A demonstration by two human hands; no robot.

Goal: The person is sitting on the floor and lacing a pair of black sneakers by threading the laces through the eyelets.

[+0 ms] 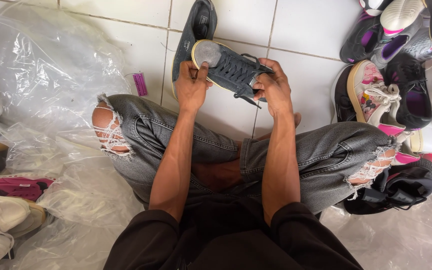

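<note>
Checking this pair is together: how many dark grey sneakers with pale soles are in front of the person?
2: one sneaker held in the left hand and right hand; the other sneaker lies on the tiled floor behind it, partly hidden.

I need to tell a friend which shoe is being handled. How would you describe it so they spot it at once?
Look above the crossed legs in ripped grey jeans: both hands, left hand and right hand, hold a dark grey shoe with laces over the white floor tiles. Unlike its mate lying flat behind, it has a yellowish sole edge showing.
</note>
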